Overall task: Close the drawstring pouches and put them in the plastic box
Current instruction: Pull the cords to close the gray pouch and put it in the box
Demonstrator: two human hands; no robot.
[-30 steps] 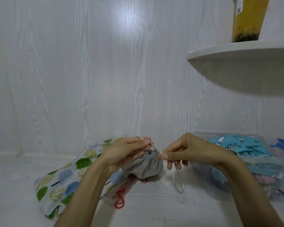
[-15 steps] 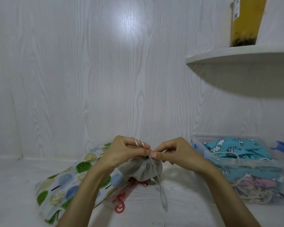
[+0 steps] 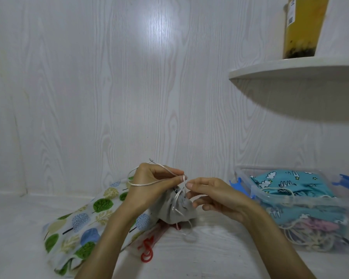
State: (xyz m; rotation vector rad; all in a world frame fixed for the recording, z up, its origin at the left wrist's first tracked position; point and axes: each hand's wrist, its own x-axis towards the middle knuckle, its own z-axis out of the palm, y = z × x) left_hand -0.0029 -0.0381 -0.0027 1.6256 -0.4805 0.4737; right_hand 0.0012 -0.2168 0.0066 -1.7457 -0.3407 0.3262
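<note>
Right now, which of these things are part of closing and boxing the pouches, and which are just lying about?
Part of the job:
- grey pouch, its cord pinched by the left hand
- right hand, by the pouch mouth
- tree-print pouch
- pouch with red cord
- plastic box, holding a blue pouch

Just lying about:
- yellow drink cup
- shelf

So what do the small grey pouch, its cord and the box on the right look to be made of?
Grey pouch: soft matte woven cloth, going by its gathered, puckered top. Cord: thin, pale and glossy, probably satin or nylon; it catches light. Plastic box: clear rigid plastic, since the teal printed fabric shows through its wall; blue clips on the sides.
</note>
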